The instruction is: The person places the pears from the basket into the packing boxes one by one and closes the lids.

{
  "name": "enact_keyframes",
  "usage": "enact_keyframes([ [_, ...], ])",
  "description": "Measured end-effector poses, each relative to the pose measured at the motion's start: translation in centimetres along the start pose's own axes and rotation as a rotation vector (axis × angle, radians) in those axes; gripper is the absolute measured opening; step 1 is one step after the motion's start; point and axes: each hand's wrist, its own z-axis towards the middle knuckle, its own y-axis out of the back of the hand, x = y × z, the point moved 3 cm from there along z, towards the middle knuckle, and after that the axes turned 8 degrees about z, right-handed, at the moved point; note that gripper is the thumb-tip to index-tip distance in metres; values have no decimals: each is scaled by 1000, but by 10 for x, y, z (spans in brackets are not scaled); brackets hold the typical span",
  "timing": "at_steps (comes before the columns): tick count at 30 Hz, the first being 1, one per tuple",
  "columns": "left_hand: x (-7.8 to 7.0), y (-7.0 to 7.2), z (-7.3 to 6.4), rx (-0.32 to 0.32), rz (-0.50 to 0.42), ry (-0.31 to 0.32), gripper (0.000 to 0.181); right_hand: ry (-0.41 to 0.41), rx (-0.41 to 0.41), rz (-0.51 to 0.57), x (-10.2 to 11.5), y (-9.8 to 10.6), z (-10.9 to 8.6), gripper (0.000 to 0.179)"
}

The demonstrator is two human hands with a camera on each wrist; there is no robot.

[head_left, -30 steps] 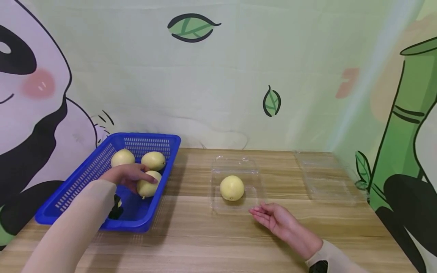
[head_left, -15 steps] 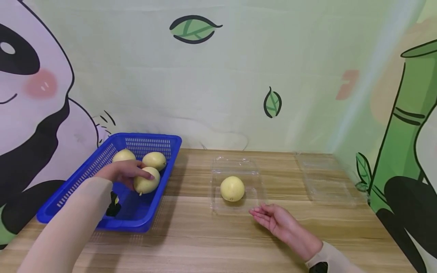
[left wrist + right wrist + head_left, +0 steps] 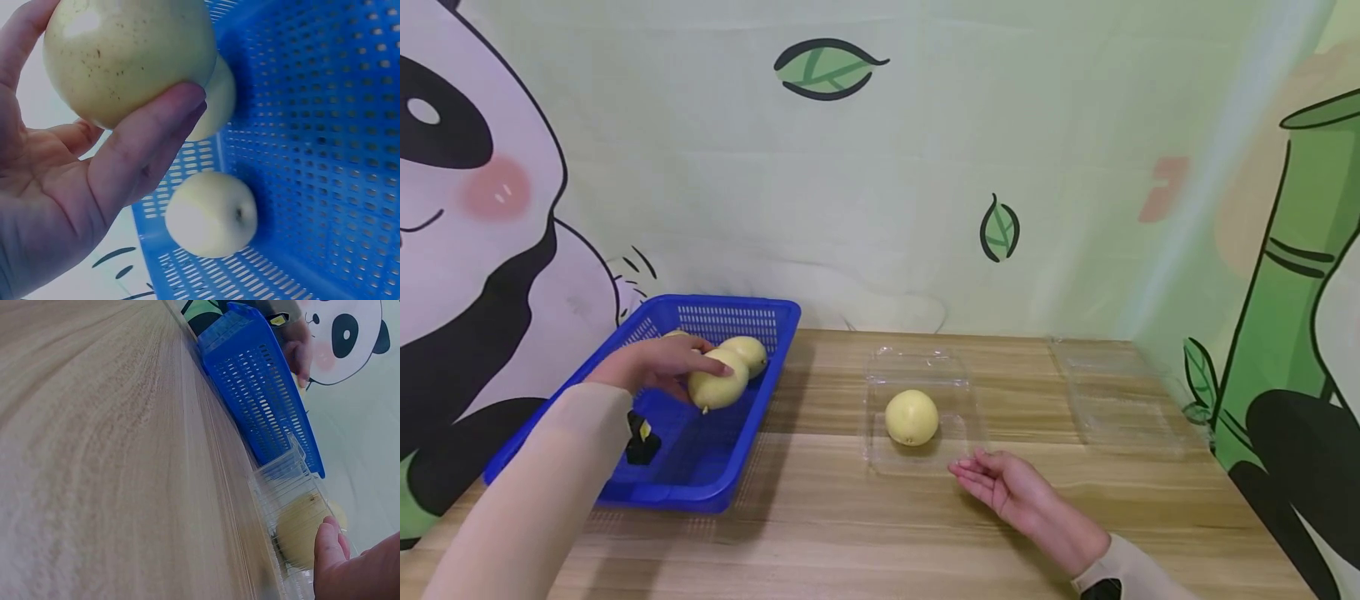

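Observation:
My left hand (image 3: 658, 367) grips a round pale-yellow melon (image 3: 718, 387), thumb and fingers spread round its sides, up over the blue basket (image 3: 692, 467). Brown specks dot this melon's skin in the left wrist view, where two more melons show behind and below it, one being a whole melon (image 3: 212, 215) by the basket wall. In the head view a clear plastic box (image 3: 883, 454) with its lid folded back holds a single melon (image 3: 912, 417). At that box's front right corner is my right hand (image 3: 1011, 487), palm turned inward, fingers slightly bent and holding nothing.
Another clear plastic container (image 3: 1120, 400) lies at the back right of the wooden table (image 3: 850, 533). Behind the table hangs a printed backdrop (image 3: 887, 167) with a panda and leaves. The basket stands at the table's left, against the back.
My left hand has lifted the melon from the basket's right side, up and slightly left, so it now overlaps the melon behind. The right hand has stayed still.

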Motion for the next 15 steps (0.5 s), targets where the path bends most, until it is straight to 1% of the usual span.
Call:
enact_keyframes([
  [6, -9, 9, -6, 30, -56, -16, 62, -4, -20, 3, 0, 0, 0, 22],
  [10, -15, 16, -10, 25, -99, -24, 60, -10, -25, 2, -1, 0, 0, 22],
  [15, -24, 23, -14, 8, -121, -35, 58, -13, -13, 7, 0, -1, 0, 23],
])
